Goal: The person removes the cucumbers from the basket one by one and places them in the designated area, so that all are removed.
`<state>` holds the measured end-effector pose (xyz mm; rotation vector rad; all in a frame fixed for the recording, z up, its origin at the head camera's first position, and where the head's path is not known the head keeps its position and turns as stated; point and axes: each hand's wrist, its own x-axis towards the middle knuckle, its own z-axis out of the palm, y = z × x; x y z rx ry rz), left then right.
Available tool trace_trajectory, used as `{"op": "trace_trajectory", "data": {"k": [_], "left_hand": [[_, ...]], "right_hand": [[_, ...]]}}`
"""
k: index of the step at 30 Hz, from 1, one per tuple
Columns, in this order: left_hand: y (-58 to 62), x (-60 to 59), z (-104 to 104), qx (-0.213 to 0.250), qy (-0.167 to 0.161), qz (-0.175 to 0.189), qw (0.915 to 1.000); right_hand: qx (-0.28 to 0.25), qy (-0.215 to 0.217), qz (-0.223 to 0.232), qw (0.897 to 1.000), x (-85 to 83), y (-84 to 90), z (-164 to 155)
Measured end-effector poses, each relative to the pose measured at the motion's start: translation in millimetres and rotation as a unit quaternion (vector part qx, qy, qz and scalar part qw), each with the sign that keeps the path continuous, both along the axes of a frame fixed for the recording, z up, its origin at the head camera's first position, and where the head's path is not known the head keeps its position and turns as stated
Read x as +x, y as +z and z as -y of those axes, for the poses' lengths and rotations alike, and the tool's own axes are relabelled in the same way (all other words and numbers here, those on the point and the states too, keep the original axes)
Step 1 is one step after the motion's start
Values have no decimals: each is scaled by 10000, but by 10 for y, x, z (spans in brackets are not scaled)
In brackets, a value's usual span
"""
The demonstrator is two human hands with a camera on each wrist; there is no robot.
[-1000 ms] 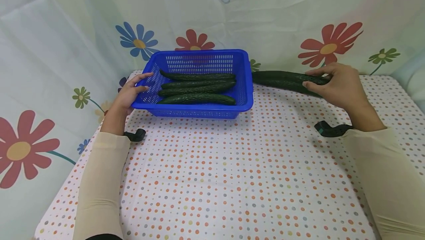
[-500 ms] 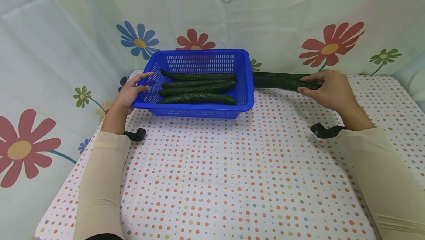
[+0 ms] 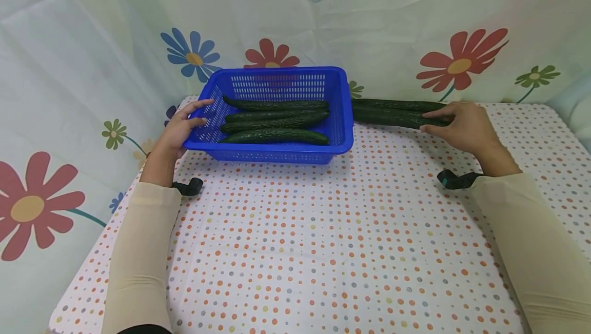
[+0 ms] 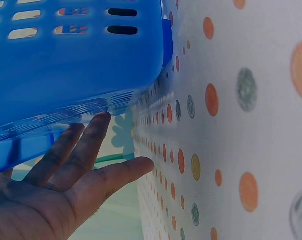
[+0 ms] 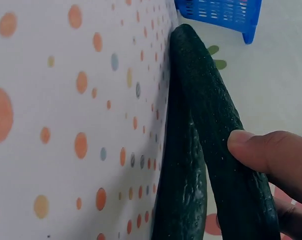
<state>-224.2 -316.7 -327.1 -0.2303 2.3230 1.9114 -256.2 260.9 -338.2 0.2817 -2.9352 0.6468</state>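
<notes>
My left hand [image 3: 180, 126] grips the left rim of a blue plastic basket [image 3: 277, 155], with index finger and thumb over the edge. In the left wrist view, the other fingers lie straight along the outside, under the rim. Several dark green cucumbers [image 3: 276, 136] lie lengthwise in the basket. To its right, my right hand [image 3: 466, 126] pinches the right end of a cucumber [image 3: 388, 116]. Another cucumber [image 3: 397, 103] lies just behind it. In the right wrist view, my thumb [image 5: 251, 145] presses on the held cucumber, which overlaps the other one.
A dotted white cloth [image 3: 295, 241] covers the table. Behind rises a flower-printed curtain [image 3: 378, 31], close to the basket and the loose cucumbers. Small dark wrist cameras hang at the left wrist [image 3: 190, 187] and the right wrist [image 3: 454, 180].
My right hand has lowered the cucumber's right end and shifted slightly left, then a little back right. The cucumber behind now shows more. Left hand and basket have stayed put.
</notes>
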Motion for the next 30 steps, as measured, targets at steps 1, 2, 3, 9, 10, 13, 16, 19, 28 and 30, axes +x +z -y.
{"op": "trace_trajectory", "data": {"k": [1,2,3,9,10,13,16,19,28,30], "left_hand": [[0,-1,0,-14,1,2,10000],[-1,-3,1,-31,3,1,10000],[-2,-6,0,-44,4,-3,10000],[-9,-21,-7,17,-49,-76,10000],[-10,-23,-7,33,-54,-81,9999],[-12,-21,-8,29,-32,-54,10000],[-16,-20,-7,-3,-13,-31,10000],[-21,-23,-1,40,-37,-62,10000],[-23,-11,20,-102,22,38,9999],[-29,-17,21,-78,37,42,10000]], "right_hand": [[-3,-1,23,10000,-5,-10,-10],[8,0,45,10000,-8,-17,-19],[5,-8,83,10000,-12,-25,-28],[-57,-72,272,9996,-31,-68,-56],[-59,-70,285,9996,-34,-75,-57],[-72,-78,345,9993,-35,-95,-63],[-80,-83,374,9992,-33,-109,-73],[-77,-82,381,9992,-37,-118,-78],[118,-159,233,9995,-106,-204,-99],[126,-168,234,9995,-112,-212,-101]]}}
